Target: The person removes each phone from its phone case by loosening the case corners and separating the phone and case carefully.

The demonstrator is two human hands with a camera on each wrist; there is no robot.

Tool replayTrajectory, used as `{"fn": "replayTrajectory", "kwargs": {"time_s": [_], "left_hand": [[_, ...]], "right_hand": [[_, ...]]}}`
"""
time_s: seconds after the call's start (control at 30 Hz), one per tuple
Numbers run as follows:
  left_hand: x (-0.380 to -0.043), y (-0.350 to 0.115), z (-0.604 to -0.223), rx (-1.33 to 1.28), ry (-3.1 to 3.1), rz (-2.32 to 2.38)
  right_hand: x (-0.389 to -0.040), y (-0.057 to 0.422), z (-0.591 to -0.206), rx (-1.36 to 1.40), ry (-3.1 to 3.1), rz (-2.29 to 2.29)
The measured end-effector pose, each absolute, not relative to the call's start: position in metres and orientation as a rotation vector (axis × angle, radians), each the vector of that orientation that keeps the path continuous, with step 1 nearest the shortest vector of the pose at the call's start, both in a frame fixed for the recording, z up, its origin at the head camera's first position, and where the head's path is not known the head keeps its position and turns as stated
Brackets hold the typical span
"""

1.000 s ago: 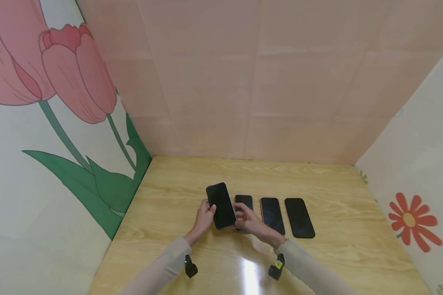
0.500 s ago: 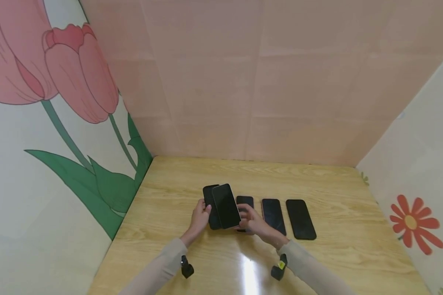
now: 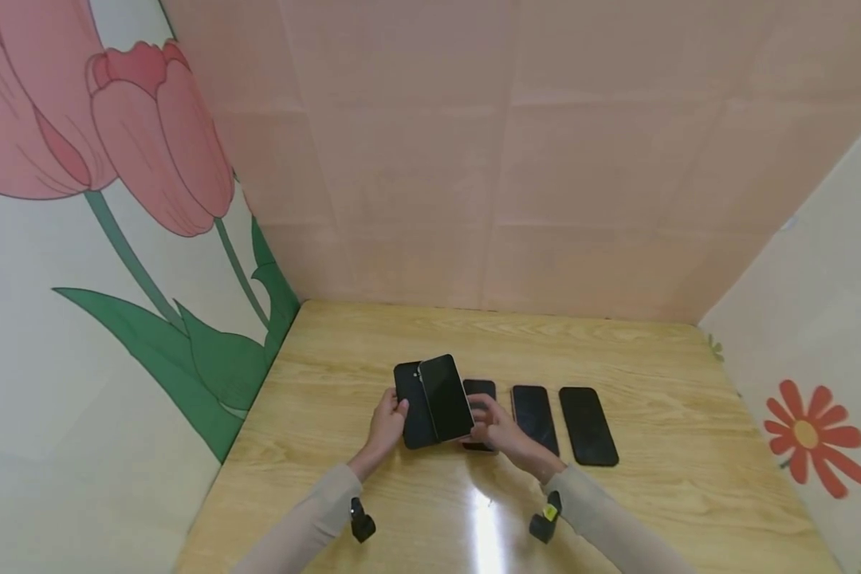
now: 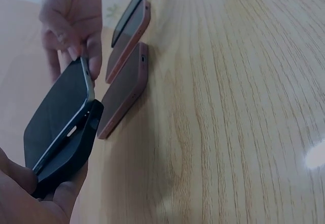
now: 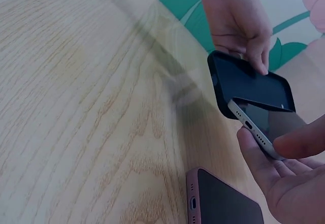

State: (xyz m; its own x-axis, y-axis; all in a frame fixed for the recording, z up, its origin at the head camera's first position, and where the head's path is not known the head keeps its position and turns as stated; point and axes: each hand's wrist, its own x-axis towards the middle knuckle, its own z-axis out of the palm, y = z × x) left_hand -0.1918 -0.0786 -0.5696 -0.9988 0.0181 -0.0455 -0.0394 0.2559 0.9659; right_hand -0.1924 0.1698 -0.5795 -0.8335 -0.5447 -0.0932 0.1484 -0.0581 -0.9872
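My left hand (image 3: 386, 422) grips a black phone case (image 3: 416, 416) by its left side, thumb over the edge. The inside of the case faces up, as the right wrist view shows. My right hand (image 3: 497, 429) pinches a smartphone (image 3: 448, 397) with a dark screen and a pale metal frame by its right edge. The phone is tilted and overlaps the right part of the case. In the right wrist view, the phone's port end (image 5: 249, 126) sticks out past the case wall. Both things are held above the table.
On the wooden table (image 3: 660, 510), right of the hands, lie a phone in a pink case (image 3: 479, 388), a second pink-cased phone (image 3: 535, 418) and a black phone (image 3: 588, 426), in a row. A pink wall (image 3: 416, 159) stands behind, with printed side walls.
The phone has come out of the black case and shifted right with my right hand, baring more of the case's inside. My left hand and the case moved slightly left.
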Motion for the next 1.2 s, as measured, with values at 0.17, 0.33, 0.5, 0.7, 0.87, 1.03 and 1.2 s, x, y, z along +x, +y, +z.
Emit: {"fn": "replayTrajectory", "kwargs": {"time_s": [0.17,0.33,0.5,0.7,0.87,1.03,1.2], "left_hand": [[-0.19,-0.082,-0.57,-0.039,2.454,1.884],[-0.19,-0.084,-0.57,-0.032,2.457,1.883],[-0.19,-0.087,-0.569,-0.066,2.452,1.891],[-0.191,-0.092,-0.568,-0.1,2.485,1.896],[-0.191,-0.094,-0.57,-0.092,2.474,1.91],[-0.191,-0.095,-0.572,-0.118,2.463,1.91],[-0.191,-0.095,-0.573,-0.147,2.462,1.899]], "right_hand": [[-0.196,0.167,-0.581,-0.411,1.754,-1.968],[-0.196,0.165,-0.582,-0.423,1.767,-1.986],[-0.196,0.165,-0.582,-0.414,1.788,-1.989],[-0.199,0.164,-0.579,-0.373,1.784,-2.002],[-0.203,0.163,-0.576,-0.324,1.813,-1.998],[-0.207,0.16,-0.574,-0.287,1.816,-2.003],[-0.217,0.157,-0.575,-0.209,1.786,-2.017]]}}
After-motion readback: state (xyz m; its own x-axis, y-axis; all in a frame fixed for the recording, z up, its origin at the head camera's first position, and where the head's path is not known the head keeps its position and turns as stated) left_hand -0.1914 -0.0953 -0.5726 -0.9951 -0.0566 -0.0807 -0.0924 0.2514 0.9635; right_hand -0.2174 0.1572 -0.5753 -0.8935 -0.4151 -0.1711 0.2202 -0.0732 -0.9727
